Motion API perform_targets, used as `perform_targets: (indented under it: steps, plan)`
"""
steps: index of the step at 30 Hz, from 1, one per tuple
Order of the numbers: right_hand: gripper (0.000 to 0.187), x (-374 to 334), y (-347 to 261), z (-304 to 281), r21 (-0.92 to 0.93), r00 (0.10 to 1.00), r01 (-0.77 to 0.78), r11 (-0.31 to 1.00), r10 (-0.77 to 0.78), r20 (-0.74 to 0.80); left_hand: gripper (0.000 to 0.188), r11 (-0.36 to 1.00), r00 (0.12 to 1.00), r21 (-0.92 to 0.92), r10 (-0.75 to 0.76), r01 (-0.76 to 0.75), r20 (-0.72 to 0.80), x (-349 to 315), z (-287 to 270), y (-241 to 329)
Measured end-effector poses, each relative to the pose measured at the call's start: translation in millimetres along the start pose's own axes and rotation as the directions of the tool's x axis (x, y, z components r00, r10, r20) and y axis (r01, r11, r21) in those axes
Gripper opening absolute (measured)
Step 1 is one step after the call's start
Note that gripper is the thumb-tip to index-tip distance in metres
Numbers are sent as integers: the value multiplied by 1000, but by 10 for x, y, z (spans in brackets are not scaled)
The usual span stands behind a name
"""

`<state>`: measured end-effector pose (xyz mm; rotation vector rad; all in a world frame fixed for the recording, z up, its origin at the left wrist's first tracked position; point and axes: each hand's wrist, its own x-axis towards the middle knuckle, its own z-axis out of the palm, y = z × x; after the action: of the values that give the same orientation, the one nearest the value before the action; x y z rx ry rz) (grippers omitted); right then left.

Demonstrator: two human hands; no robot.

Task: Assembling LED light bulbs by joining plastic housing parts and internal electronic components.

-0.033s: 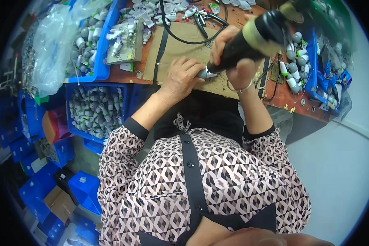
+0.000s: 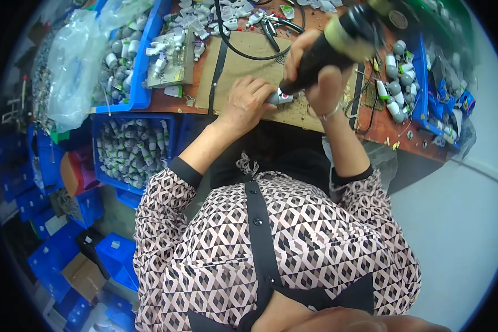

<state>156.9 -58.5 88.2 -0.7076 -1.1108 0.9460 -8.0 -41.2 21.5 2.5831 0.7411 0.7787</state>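
Note:
My left hand (image 2: 248, 102) is closed on a small grey-and-white plastic piece (image 2: 285, 99), pinning it near the front edge of a cardboard sheet (image 2: 238, 61). A red spot shows on the piece. My right hand (image 2: 325, 91) is wrapped round a thick black electric screwdriver (image 2: 315, 65) with a pale band. The tool slants down to the left, its lower end at the piece. Whether its tip touches the piece I cannot tell. Its upper end is blurred.
White plastic parts (image 2: 196, 25) and pliers (image 2: 271, 36) lie at the back beside a looped black cable (image 2: 222, 30). Blue bins with grey-and-white pieces stand at left (image 2: 144, 91) and below the table (image 2: 97, 166). More such pieces (image 2: 395, 91) lie at right, by another blue bin (image 2: 420, 105).
The screwdriver and my right hand have shifted slightly, and the red spot on the piece is now easier to see. My left hand keeps its place.

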Motion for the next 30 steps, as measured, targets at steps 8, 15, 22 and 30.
perform_targets:
  steps: [8, 15, 22, 30]
  plan:
    - [48, 745, -898, 52, -326, 945, -212, 921, 108, -309, 33, 719, 896, -543, -409, 434, 175, -188, -239, 22]
    - [45, 601, 469, -1123, -969, 974, 226, 97, -2, 226, 37, 233, 811, -869, -520, 437, 268, -383, -340, 238]
    - [44, 367, 364, -883, -961, 983, 185, -206, 20, 185, 41, -267, 759, -914, -512, 305, 403, -453, -302, 184]
    - [32, -107, 299, -151, -634, 880, 114, 765, 219, 422, 34, -763, 802, -628, -272, 157, 531, -527, -121, 85]
